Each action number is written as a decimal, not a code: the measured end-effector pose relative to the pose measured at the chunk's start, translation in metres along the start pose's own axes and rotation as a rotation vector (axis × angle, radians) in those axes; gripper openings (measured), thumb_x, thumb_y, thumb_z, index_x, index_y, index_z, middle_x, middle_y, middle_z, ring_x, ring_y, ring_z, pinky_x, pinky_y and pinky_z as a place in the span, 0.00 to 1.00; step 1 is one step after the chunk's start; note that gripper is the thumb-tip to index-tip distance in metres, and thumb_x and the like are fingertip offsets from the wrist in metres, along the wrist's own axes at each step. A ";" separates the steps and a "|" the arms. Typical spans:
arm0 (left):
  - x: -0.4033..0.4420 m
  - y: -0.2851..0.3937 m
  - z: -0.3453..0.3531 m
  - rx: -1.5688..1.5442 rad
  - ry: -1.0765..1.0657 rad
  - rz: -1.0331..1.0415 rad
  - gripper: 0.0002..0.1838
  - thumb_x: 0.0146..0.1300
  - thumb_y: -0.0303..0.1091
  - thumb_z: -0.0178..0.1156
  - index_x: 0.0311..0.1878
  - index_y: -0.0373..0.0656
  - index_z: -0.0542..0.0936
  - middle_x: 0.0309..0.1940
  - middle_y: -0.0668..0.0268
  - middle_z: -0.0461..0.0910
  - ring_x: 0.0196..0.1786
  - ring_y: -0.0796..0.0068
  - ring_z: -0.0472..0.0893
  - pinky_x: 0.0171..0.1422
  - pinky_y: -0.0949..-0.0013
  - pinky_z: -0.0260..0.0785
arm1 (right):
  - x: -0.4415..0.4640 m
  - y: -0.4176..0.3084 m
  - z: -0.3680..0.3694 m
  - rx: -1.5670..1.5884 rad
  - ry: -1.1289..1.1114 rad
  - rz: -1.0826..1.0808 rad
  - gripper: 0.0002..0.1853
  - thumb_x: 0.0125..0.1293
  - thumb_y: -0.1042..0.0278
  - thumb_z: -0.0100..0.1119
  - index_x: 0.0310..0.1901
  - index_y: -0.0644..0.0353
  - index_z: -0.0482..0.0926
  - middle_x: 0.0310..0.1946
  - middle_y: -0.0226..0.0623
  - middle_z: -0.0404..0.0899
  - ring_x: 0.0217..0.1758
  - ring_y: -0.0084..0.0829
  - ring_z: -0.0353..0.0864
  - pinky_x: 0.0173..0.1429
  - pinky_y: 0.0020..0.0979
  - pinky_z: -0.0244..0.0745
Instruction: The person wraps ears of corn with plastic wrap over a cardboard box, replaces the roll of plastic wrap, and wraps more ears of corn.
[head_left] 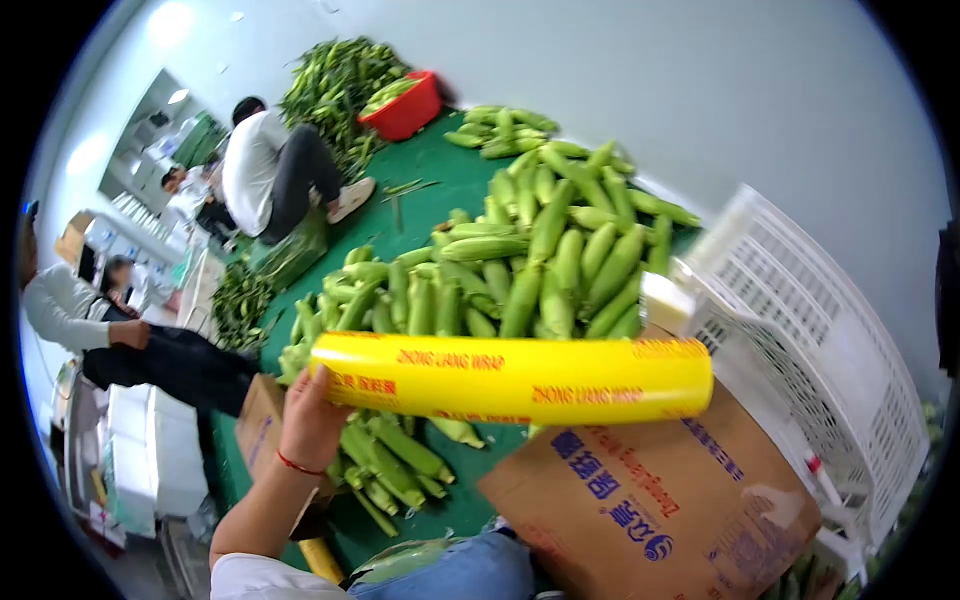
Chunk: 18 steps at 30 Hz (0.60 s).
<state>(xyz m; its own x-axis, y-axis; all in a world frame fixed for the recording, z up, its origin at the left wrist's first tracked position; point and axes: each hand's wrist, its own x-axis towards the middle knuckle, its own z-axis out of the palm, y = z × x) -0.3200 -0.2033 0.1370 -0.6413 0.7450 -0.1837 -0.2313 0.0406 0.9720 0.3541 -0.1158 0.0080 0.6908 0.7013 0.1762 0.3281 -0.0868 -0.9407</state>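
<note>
My L hand [312, 420] is closed round the near end of the yellow roll [520, 380], fingers curled w/ little gap; can't see how they sit on the hidden side. R hand is out of view, so can't tell its state.

Roll runs out to the R of my L hand, approx. level, held up in the air, w/ its far end well apart from my fingers. That far end is in front of the cardbd box [640, 500], close in view to the white crate [830, 350]; can't tell the actual gap. Box lies below & R of my hand, crate beyond it, its slatted side slanting down to the R.

Corn pile [540, 270] spreads beyond the roll, up & R of my hand; a few more cobs [390, 460] show below the roll, just R of my wrist. Small carton [262, 425] is just L of my hand; 2nd yellow roll [320, 560] is below, R of my forearm.

Room to move: strip of green floor [225, 460] L of the small carton, more of it up past the corn, & air over the pile twd the wall [650, 90]. Seated person [265, 170] is well beyond, up & L.
</note>
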 end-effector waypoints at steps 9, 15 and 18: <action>-0.115 0.101 -0.044 -0.112 0.281 -0.490 0.18 0.73 0.44 0.51 0.59 0.43 0.73 0.54 0.63 0.79 0.56 0.66 0.79 0.62 0.57 0.71 | -0.164 -0.249 0.018 -0.071 -0.644 0.694 0.25 0.74 0.49 0.47 0.64 0.59 0.68 0.58 0.46 0.72 0.56 0.42 0.75 0.55 0.44 0.76; -0.237 0.168 -0.072 -0.083 0.401 -0.814 0.16 0.74 0.42 0.51 0.55 0.42 0.75 0.47 0.68 0.81 0.47 0.76 0.81 0.54 0.65 0.73 | -0.174 -0.296 0.035 0.016 -1.089 0.786 0.41 0.71 0.36 0.43 0.75 0.53 0.48 0.76 0.44 0.46 0.77 0.48 0.49 0.75 0.54 0.54; -0.298 0.205 -0.071 -0.142 0.413 -0.929 0.17 0.74 0.44 0.51 0.54 0.41 0.75 0.45 0.68 0.81 0.45 0.77 0.81 0.47 0.70 0.74 | -0.196 -0.404 0.056 -0.172 -1.179 0.942 0.36 0.73 0.40 0.45 0.73 0.58 0.56 0.72 0.46 0.56 0.71 0.45 0.60 0.70 0.48 0.61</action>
<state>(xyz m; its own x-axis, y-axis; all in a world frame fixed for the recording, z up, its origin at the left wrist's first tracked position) -0.2285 -0.4642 0.3801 -0.3602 0.1712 -0.9170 -0.8323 0.3849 0.3988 0.0503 -0.1790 0.3370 -0.1821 0.4852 -0.8552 0.2015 -0.8329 -0.5155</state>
